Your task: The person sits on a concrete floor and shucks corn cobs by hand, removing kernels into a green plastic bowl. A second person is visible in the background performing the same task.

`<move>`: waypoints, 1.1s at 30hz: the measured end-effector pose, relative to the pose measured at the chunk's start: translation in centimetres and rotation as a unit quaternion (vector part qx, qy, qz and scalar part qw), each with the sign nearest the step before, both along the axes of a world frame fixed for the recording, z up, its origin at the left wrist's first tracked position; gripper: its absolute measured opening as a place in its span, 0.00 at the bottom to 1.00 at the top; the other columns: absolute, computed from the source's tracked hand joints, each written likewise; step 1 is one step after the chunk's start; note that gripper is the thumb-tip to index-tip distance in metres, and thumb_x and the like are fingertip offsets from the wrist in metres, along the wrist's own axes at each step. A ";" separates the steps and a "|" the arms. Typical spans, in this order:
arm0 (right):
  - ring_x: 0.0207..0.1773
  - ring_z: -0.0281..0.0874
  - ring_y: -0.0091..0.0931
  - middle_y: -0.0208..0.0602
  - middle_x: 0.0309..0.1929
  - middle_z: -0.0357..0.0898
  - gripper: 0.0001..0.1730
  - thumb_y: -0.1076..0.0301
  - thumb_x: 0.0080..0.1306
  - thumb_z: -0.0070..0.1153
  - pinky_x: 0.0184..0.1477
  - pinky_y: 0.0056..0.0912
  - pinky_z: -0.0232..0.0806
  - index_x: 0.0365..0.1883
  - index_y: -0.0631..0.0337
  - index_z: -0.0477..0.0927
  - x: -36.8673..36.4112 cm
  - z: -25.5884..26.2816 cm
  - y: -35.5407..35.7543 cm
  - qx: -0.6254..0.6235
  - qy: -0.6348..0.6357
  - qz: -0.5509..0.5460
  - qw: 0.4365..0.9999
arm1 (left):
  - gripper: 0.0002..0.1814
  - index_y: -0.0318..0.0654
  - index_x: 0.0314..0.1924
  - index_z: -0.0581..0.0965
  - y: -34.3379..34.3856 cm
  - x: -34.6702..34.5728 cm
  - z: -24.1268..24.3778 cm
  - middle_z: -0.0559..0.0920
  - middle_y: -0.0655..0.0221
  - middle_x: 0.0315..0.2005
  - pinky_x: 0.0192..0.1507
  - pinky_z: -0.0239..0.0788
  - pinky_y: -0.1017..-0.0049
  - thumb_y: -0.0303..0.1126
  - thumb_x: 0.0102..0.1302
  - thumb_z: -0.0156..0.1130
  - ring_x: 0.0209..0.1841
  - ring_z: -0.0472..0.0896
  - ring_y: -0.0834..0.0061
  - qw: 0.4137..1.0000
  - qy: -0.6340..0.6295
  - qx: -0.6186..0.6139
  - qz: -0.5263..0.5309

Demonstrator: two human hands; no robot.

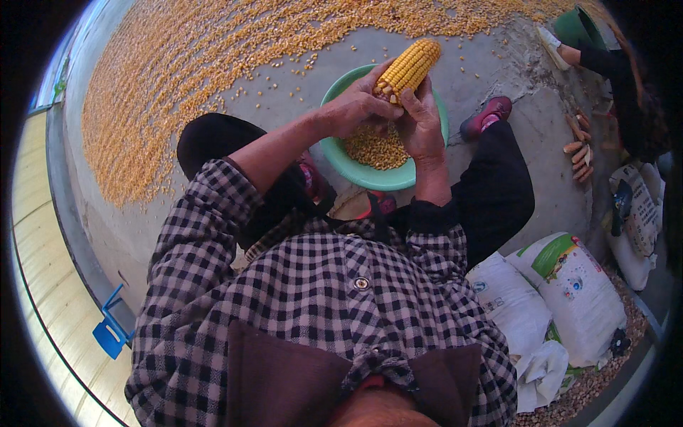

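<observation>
A yellow ear of corn (412, 64) is held between my two hands, tilted up to the right. Its lower end has loosened kernels, while the upper part carries full rows. My left hand (358, 104) grips the ear's lower left side. On the right side, my right hand (420, 120) holds it with the thumb near the loosened kernels. Beneath both hands stands a green plastic basin (341, 165), between my legs. Loose corn kernels (376, 149) cover part of its bottom; the hands hide the rest.
Corn kernels (160, 96) lie spread over the concrete floor ahead and left. Bare cobs (580, 152) lie at right, near another person's leg (600, 61) and a green bucket (576, 29). White woven sacks (576, 288) stand at my right. A blue plastic object (109, 336) is at left.
</observation>
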State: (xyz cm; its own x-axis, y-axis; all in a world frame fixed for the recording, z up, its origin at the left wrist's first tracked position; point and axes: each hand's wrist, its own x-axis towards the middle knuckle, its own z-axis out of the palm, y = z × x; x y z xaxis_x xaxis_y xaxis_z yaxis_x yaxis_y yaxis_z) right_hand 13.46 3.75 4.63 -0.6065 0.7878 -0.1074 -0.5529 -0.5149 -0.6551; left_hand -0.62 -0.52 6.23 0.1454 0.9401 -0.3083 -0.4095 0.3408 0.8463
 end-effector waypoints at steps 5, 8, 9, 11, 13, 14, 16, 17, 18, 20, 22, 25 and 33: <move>0.48 0.78 0.29 0.35 0.50 0.72 0.30 0.74 0.64 0.59 0.46 0.30 0.77 0.62 0.58 0.61 0.1 -0.6 0.1 -0.004 -0.036 0.014 0.999 | 0.52 0.51 0.75 0.45 0.0 0.0 -1.3 0.75 0.65 0.48 0.26 0.72 0.78 0.17 0.56 0.62 0.30 0.78 0.77 1.000 0.011 0.008 -0.012; 0.47 0.79 0.29 0.34 0.48 0.73 0.30 0.76 0.63 0.60 0.43 0.28 0.78 0.61 0.57 0.61 0.1 -0.5 0.2 0.004 -0.047 0.035 0.998 | 0.52 0.50 0.75 0.45 -0.2 0.1 -1.6 0.76 0.66 0.48 0.26 0.72 0.78 0.17 0.56 0.62 0.29 0.77 0.78 0.999 0.014 0.034 -0.001; 0.46 0.79 0.28 0.34 0.48 0.73 0.31 0.77 0.62 0.60 0.42 0.28 0.78 0.60 0.56 0.61 -0.1 -0.5 0.1 0.007 -0.054 0.026 0.998 | 0.51 0.50 0.75 0.46 -0.3 0.2 -1.4 0.76 0.66 0.48 0.26 0.72 0.79 0.17 0.56 0.62 0.29 0.77 0.78 0.999 0.012 0.036 0.004; 0.45 0.79 0.28 0.33 0.47 0.74 0.31 0.78 0.61 0.61 0.39 0.27 0.78 0.60 0.56 0.61 -0.5 -0.4 -0.1 0.012 -0.067 0.008 0.998 | 0.50 0.50 0.75 0.47 -0.3 0.3 -1.5 0.76 0.67 0.48 0.26 0.72 0.79 0.17 0.56 0.62 0.30 0.78 0.78 0.999 0.014 0.043 0.009; 0.45 0.79 0.27 0.32 0.46 0.74 0.32 0.79 0.60 0.62 0.39 0.27 0.78 0.59 0.55 0.61 -0.8 -0.6 -0.3 0.028 -0.103 -0.007 0.994 | 0.49 0.49 0.74 0.49 -0.2 0.3 -2.0 0.76 0.67 0.48 0.26 0.72 0.79 0.18 0.56 0.62 0.30 0.78 0.78 0.998 0.024 0.056 0.008; 0.44 0.79 0.27 0.32 0.46 0.74 0.33 0.79 0.59 0.62 0.38 0.27 0.78 0.59 0.55 0.61 -0.9 -0.7 -0.4 0.036 -0.121 -0.015 0.992 | 0.48 0.49 0.74 0.50 -0.2 0.3 -2.0 0.76 0.67 0.48 0.26 0.72 0.79 0.18 0.56 0.62 0.31 0.78 0.78 0.998 0.029 0.048 0.010; 0.44 0.79 0.26 0.32 0.46 0.74 0.32 0.78 0.60 0.63 0.38 0.26 0.78 0.59 0.55 0.61 -1.0 -0.7 -0.5 0.043 -0.135 -0.018 0.990 | 0.47 0.49 0.73 0.52 -0.2 0.4 -1.7 0.76 0.67 0.48 0.27 0.73 0.80 0.18 0.56 0.62 0.32 0.79 0.78 0.999 0.037 0.032 0.014; 0.44 0.79 0.26 0.32 0.46 0.74 0.32 0.77 0.60 0.63 0.38 0.26 0.77 0.59 0.55 0.61 -1.0 -0.8 -0.4 0.046 -0.141 -0.019 0.989 | 0.47 0.48 0.73 0.52 -0.1 0.4 -1.8 0.76 0.67 0.48 0.27 0.73 0.79 0.18 0.56 0.62 0.33 0.79 0.78 0.999 0.032 0.030 0.009; 0.44 0.79 0.26 0.32 0.46 0.74 0.32 0.76 0.60 0.63 0.37 0.26 0.77 0.59 0.55 0.61 -0.9 -0.8 -0.5 0.040 -0.122 -0.014 0.992 | 0.46 0.48 0.72 0.53 0.0 0.3 -2.1 0.76 0.67 0.48 0.27 0.73 0.79 0.18 0.56 0.62 0.33 0.79 0.78 0.999 0.026 0.028 0.004; 0.44 0.78 0.26 0.32 0.47 0.74 0.32 0.75 0.60 0.64 0.36 0.25 0.77 0.59 0.55 0.61 -0.5 -1.0 -0.5 0.030 -0.083 -0.006 0.996 | 0.46 0.47 0.72 0.54 0.0 0.1 -1.4 0.75 0.68 0.50 0.31 0.74 0.79 0.17 0.55 0.62 0.39 0.78 0.77 1.000 0.024 0.015 -0.008; 0.43 0.78 0.25 0.32 0.46 0.74 0.32 0.74 0.60 0.64 0.34 0.25 0.76 0.58 0.55 0.61 -0.5 -0.5 -0.1 0.014 -0.060 -0.007 0.998 | 0.46 0.47 0.72 0.55 -0.1 -0.2 -0.4 0.74 0.70 0.53 0.38 0.74 0.77 0.16 0.55 0.61 0.50 0.76 0.75 0.999 0.030 -0.012 -0.020; 0.42 0.78 0.24 0.32 0.45 0.74 0.32 0.72 0.60 0.66 0.33 0.24 0.76 0.58 0.55 0.61 -0.7 -0.9 -0.1 0.025 -0.100 -0.013 0.995 | 0.44 0.44 0.70 0.55 -0.4 0.4 -1.2 0.75 0.66 0.48 0.27 0.75 0.78 0.17 0.54 0.61 0.35 0.80 0.74 0.999 0.039 0.015 0.015; 0.43 0.77 0.23 0.32 0.46 0.73 0.35 0.70 0.60 0.67 0.41 0.24 0.74 0.61 0.56 0.60 -1.9 -1.6 -0.7 0.052 -0.197 -0.034 0.978 | 0.41 0.41 0.68 0.56 -0.3 0.9 -2.2 0.75 0.64 0.47 0.26 0.75 0.77 0.18 0.54 0.60 0.35 0.80 0.73 0.994 0.077 0.055 0.046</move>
